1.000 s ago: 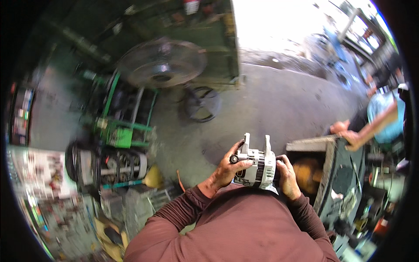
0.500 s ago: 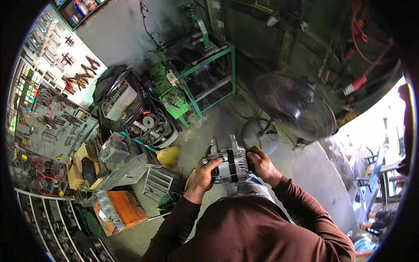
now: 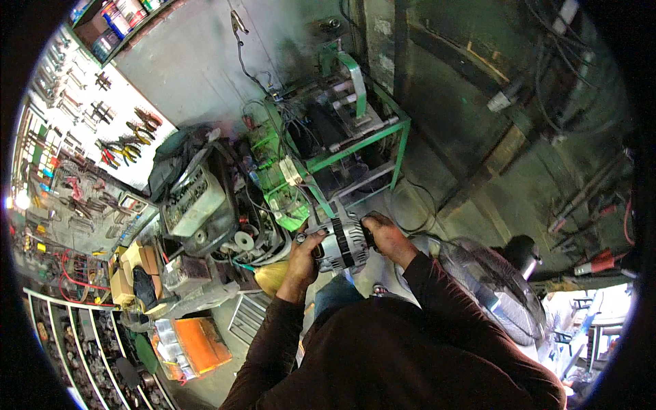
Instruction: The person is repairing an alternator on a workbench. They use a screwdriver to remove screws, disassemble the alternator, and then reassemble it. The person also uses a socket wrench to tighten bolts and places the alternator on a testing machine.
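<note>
A silver alternator (image 3: 339, 243) with a dark band round its middle is held up in front of my body. My left hand (image 3: 301, 262) grips its left end, thumb laid over the casing. On the right end, my right hand (image 3: 388, 239) is closed round the dark pulley side, its fingertips partly hidden behind the part. Two mounting lugs point away from me at the top of the alternator. Just beyond it stands a green metal workbench (image 3: 403, 147) with a green arched fixture (image 3: 356, 82) on top.
Left of the bench is a bin-like heap of parts (image 3: 244, 240), with a yellow broom head (image 3: 272, 279) below it. An orange box (image 3: 202, 345) lies on the floor. A pedestal fan (image 3: 488, 273) stands close to my right arm. Pliers (image 3: 123, 150) hang on a pegboard at left.
I have moved forward and turned right, so the green bench is nearer and the fan is now beside my right arm. Both hands keep their hold on the alternator.
</note>
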Demonstrator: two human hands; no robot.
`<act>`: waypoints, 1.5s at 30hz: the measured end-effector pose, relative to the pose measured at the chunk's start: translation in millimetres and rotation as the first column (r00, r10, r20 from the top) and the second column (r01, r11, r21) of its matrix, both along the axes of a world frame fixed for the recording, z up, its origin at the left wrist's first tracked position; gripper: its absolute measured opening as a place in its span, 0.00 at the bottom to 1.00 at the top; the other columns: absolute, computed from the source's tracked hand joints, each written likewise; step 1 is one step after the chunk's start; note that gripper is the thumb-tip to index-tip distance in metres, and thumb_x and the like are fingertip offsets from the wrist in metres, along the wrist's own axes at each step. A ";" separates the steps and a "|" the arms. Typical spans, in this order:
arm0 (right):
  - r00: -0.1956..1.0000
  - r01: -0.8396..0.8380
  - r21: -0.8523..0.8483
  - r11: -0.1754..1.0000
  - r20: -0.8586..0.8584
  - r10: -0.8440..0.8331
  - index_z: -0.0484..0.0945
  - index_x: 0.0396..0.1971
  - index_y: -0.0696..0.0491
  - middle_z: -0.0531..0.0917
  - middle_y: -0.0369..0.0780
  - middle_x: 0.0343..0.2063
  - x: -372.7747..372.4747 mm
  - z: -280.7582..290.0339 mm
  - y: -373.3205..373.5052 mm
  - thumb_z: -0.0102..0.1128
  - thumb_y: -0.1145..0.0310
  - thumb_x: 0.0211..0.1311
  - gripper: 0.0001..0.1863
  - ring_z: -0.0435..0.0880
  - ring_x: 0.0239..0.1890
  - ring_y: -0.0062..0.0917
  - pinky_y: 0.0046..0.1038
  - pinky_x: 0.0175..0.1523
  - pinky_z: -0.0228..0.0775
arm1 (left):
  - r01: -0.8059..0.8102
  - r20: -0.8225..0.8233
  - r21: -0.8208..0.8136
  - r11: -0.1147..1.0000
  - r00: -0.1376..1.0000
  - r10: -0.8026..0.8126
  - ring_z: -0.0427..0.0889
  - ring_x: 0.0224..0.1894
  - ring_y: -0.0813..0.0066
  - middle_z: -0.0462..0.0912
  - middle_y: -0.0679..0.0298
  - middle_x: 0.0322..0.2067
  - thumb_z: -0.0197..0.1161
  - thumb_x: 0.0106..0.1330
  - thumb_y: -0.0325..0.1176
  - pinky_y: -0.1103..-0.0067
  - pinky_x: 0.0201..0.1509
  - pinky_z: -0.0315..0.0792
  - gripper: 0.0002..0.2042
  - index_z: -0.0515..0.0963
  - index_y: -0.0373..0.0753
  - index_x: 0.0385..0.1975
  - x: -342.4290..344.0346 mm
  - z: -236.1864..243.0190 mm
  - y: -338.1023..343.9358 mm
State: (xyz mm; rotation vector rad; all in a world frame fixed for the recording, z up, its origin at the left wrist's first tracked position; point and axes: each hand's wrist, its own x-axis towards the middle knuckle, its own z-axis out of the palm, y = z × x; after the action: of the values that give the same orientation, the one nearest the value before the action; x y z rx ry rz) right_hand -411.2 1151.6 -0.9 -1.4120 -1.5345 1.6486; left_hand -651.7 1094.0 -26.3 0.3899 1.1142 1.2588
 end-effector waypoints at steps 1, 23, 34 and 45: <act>0.999 -0.010 0.026 1.000 0.038 0.009 0.80 0.59 0.57 0.84 0.52 0.55 -4.5 -15.5 17.3 0.53 0.70 0.75 0.17 0.83 0.59 0.48 0.43 0.66 0.75 | 0.016 -0.005 -0.008 1.000 1.000 -0.016 0.86 0.44 0.68 0.88 0.59 0.47 0.75 0.65 0.32 0.75 0.49 0.78 0.43 0.61 0.33 0.80 -11.7 -10.8 19.2; 0.978 0.031 0.211 0.977 0.197 -0.074 0.80 0.63 0.56 0.87 0.41 0.45 44.3 -27.7 327.6 0.65 0.53 0.80 0.25 0.84 0.38 0.24 0.31 0.43 0.78 | 0.032 0.256 0.108 0.994 0.965 -0.059 0.89 0.54 0.54 0.88 0.56 0.57 0.64 0.74 0.47 0.56 0.62 0.83 0.25 0.78 0.39 0.65 -46.1 -39.3 420.1; 0.719 -0.088 -0.223 0.971 0.660 0.217 0.85 0.55 0.55 0.89 0.53 0.52 186.8 -128.9 357.8 0.65 0.55 0.75 0.21 0.88 0.54 0.51 0.45 0.61 0.80 | -0.105 -0.179 0.099 0.990 0.976 0.122 0.80 0.44 0.75 0.85 0.68 0.44 0.70 0.70 0.40 0.74 0.51 0.73 0.27 0.77 0.37 0.67 -45.5 -61.4 486.6; 0.778 -0.112 0.314 0.943 0.618 -0.114 0.83 0.55 0.58 0.89 0.50 0.48 155.0 -53.4 457.2 0.66 0.56 0.78 0.20 0.89 0.51 0.43 0.40 0.56 0.79 | -0.125 -0.207 -0.041 0.991 0.972 0.114 0.81 0.46 0.71 0.85 0.64 0.44 0.70 0.69 0.37 0.74 0.52 0.74 0.21 0.79 0.35 0.58 -4.1 -49.4 509.1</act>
State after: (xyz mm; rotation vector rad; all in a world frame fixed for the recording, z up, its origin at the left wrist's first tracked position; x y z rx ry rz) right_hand -256.2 1608.8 -54.3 -1.8632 -2.0458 0.8511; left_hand -655.8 1603.1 -75.7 0.4240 1.3608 1.3130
